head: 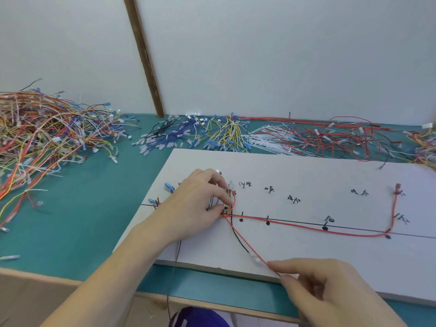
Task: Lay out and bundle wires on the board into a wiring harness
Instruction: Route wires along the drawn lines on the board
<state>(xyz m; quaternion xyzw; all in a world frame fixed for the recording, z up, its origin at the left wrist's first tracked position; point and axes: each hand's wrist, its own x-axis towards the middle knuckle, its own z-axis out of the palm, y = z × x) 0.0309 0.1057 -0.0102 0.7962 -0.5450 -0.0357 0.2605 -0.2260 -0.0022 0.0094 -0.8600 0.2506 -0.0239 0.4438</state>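
Note:
A white harness board [306,256] with a black guide line, pegs and handwritten labels lies on the teal table. A red wire [330,230] runs along the line and turns up at the right to a peg [398,187]. My left hand [200,204] pinches a small cluster of wires and a white connector [226,206] at the board's left pegs. From there a red wire strand [247,243] runs down and right to my right hand [330,291], which pinches it at the board's front edge. A black wire [238,239] lies beside it.
A large tangled heap of mixed wires [42,128] covers the table's left. Blue, yellow and white terminal wires [200,135], white cable ties [266,140] and red wires [342,138] lie behind the board. A wooden strip [144,55] leans on the wall. A thin black wire [173,274] hangs over the table's front edge.

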